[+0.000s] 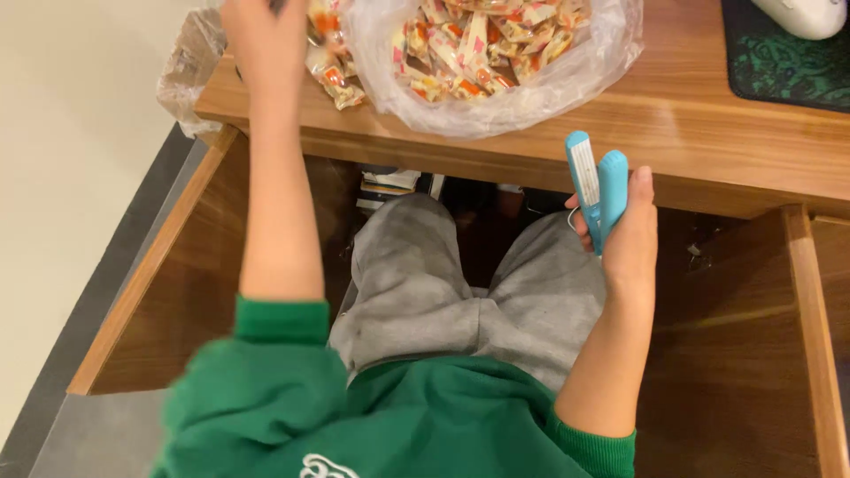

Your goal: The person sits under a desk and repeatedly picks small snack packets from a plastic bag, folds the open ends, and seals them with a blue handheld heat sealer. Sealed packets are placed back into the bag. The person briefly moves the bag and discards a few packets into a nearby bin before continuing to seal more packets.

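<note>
Head view looks down over a seated person in a green sweatshirt (372, 416) and grey trousers (460, 283), legs under a wooden counter (691, 115).

Left hand (264, 40) is stretched forward to the far left of the counter, at the top edge of the view. It sits on a small heap of wrapped candies (332, 75) in white, orange and red wrappers, just beside the mouth of a clear plastic bag (496, 97). Fingers are cut off by the frame and blurred, so cannot tell whether they are spread or pinching a candy. The sleeve is pushed up, forearm bare.

Right hand (627, 239) is held low, in front of the counter edge and above the right thigh, well apart from the candies. It is curled around a light blue handheld tool (598, 190) with two hinged arms, like a small bag sealer. Thumb lies along the tool's right side, fingers wrap from the left. The tool stands upright, its two arms parted a little at the top, a white strip showing on the left arm.

The plastic bag lies open on the counter, full of the same wrapped candies (482, 40). At far right is a dark green mat (779, 66) with a white object (806, 13) on it, partly cropped.
</note>
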